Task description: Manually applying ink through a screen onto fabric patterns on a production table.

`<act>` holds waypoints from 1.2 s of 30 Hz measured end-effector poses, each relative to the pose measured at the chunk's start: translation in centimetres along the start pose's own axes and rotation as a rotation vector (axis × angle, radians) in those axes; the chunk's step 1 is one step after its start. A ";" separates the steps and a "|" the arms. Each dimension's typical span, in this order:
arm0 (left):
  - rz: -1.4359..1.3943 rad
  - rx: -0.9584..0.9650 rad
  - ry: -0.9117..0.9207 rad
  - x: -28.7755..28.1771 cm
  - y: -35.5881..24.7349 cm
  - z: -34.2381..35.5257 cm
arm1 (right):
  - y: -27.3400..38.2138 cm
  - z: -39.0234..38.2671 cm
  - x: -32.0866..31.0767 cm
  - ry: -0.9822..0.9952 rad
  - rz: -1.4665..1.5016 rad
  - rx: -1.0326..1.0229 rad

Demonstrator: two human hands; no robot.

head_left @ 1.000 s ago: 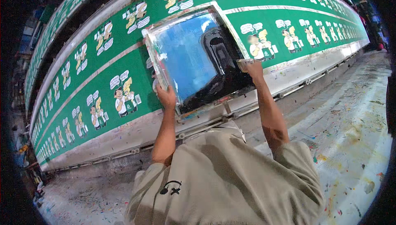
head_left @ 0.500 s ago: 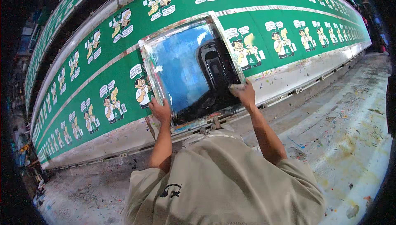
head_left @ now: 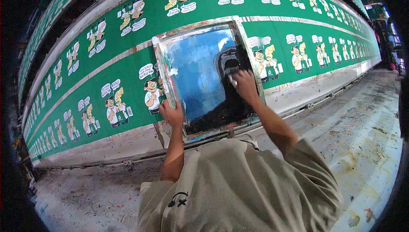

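Note:
A screen printing frame [head_left: 205, 130] lies tilted on a green printed sheet, its blue mesh [head_left: 196, 72] partly covered with black ink [head_left: 211, 115]. My left hand [head_left: 172, 113] is closed round the frame's left rail near its lower corner. Inside the frame, on the right, my right hand [head_left: 245, 85] has its fingers curled over a dark, ink-covered squeegee [head_left: 232, 63]. Much of the squeegee is hidden under that hand and blends into the black ink.
Green sheets with repeated cartoon prints [head_left: 115, 104] run along a long table. Its pale front edge [head_left: 294, 81] carries a rail [head_left: 315, 103]. The paint-spotted floor [head_left: 341, 147] lies at right. Another table with green prints [head_left: 47, 32] stands at the far left.
My right hand has left the frame's right rail and moved inward onto the squeegee. My left hand keeps hold of the left rail. The whole view has shifted slightly.

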State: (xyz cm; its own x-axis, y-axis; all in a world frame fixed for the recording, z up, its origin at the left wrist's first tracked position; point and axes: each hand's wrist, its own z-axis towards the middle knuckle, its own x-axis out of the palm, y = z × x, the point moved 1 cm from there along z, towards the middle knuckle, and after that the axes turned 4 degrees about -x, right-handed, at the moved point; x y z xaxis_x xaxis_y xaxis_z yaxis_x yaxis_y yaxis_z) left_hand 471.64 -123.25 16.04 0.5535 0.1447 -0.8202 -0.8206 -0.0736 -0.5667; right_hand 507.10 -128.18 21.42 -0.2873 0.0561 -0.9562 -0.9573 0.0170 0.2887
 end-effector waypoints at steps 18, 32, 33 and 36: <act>-0.380 -0.116 0.037 3.8 -10.1 -2.6 | -15.2 -12.3 -6.0 -0.188 0.706 0.818; -0.064 -0.085 0.067 11.7 -24.1 -10.7 | -28.9 -19.3 -11.6 -0.268 0.783 0.891; -0.053 -0.092 0.070 12.0 -24.3 -10.9 | -28.7 -19.1 -12.5 -0.208 0.636 0.873; 0.069 -0.104 0.101 12.1 -24.9 -11.3 | -30.6 -20.0 -10.5 -0.196 0.704 0.866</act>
State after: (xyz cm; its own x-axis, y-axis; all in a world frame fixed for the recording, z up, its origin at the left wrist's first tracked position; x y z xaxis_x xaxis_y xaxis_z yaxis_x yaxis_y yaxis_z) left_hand 500.40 -130.78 19.34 0.5119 0.0366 -0.8583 -0.8409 -0.1829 -0.5093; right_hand 538.80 -149.30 21.61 -0.6706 0.4803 -0.5652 -0.2179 0.6008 0.7691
